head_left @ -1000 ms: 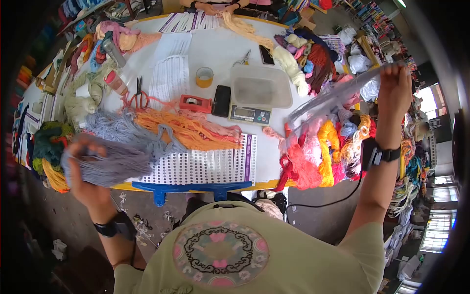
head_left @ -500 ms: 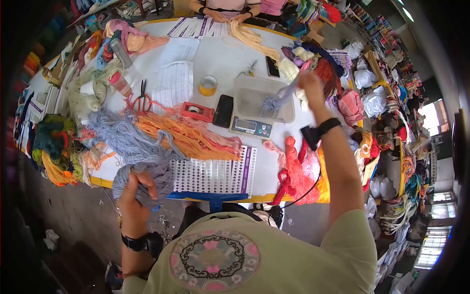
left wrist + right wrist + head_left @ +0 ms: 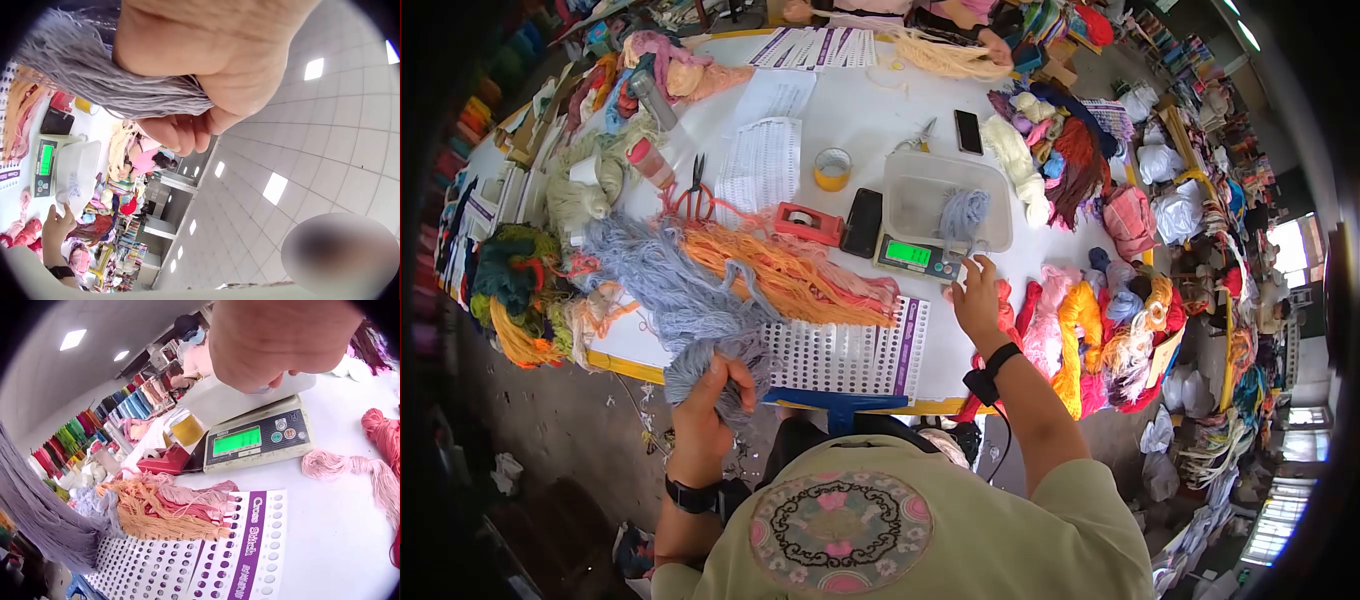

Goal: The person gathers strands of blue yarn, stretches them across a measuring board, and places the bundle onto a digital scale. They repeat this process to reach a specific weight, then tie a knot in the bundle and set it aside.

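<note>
My left hand (image 3: 705, 405) grips a thick hank of grey-blue thread (image 3: 75, 69) at the table's front edge. In the left wrist view its strands run through the curled fingers. A small bundle of the same thread (image 3: 966, 212) lies in the clear plastic box (image 3: 915, 185), one end trailing toward the box's near rim. That box sits on a digital scale (image 3: 259, 437), whose display glows green. My right hand (image 3: 975, 305) is at the near corner of box and scale, fingers spread, fingertips right by the thread's trailing end.
Orange and pink threads (image 3: 800, 280) lie over punched cards (image 3: 840, 350) left of the scale. A phone (image 3: 861, 222), red tape dispenser (image 3: 808, 222) and scissors (image 3: 696, 190) stand beyond. Coloured skeins (image 3: 1080, 340) pile up at right; another person's hand (image 3: 995, 47) is across the table.
My right hand brought a thread bundle over from the right, laid it in the box and drew back to the scale's corner. The display lit up. My left hand moved rightward with its hank.
</note>
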`<state>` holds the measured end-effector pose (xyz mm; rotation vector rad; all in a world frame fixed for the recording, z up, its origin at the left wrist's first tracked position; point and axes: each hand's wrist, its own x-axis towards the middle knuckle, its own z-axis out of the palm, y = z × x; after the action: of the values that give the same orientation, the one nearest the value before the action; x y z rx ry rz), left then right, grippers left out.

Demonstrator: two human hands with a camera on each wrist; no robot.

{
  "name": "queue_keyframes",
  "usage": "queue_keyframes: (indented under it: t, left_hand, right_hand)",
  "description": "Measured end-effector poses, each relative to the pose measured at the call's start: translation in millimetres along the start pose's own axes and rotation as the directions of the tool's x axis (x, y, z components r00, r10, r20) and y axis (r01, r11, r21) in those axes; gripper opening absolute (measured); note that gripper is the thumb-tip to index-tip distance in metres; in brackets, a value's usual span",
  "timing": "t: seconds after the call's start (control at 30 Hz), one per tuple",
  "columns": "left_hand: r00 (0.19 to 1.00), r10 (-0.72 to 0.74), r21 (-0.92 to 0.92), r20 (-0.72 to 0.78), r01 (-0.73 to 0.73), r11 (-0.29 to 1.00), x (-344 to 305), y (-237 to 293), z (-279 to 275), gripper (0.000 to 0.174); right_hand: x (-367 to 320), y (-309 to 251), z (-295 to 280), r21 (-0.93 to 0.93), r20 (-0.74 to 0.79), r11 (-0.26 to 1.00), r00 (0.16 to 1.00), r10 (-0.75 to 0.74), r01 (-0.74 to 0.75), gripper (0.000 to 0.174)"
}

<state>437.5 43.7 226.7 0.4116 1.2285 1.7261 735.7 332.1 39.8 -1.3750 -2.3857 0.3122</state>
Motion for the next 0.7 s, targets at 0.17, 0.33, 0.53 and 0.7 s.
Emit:
queue_keyframes:
  t: [0.17,0.33,0.53,0.7]
  left_hand:
    - [0.997,-0.072,-0.013,0.006,0.072,0.997,2,-7,4,0.028]
    - [0.994,-0.113,-0.004,-0.008,0.113,0.994,3,-11,8,0.028]
    - [0.994,-0.11,-0.006,-0.026,0.11,0.994,0,-11,6,0.028]
    - [0.991,-0.115,-0.021,-0.066,0.114,0.993,-5,-9,1,0.029]
  right_hand:
    - [0,4,-8,0.05,-0.13,0.998,0.991,-0.017,0.024,0.046]
    - [10,-3,-13,-0.081,-0.098,0.996,0.995,-0.036,0.029,0.043]
    - [22,-5,-2,-0.254,-0.014,0.967,1.0,0.002,-0.006,0.044]
    - [32,-3,6,-0.351,0.062,0.936,0.996,0.061,-0.035,0.039]
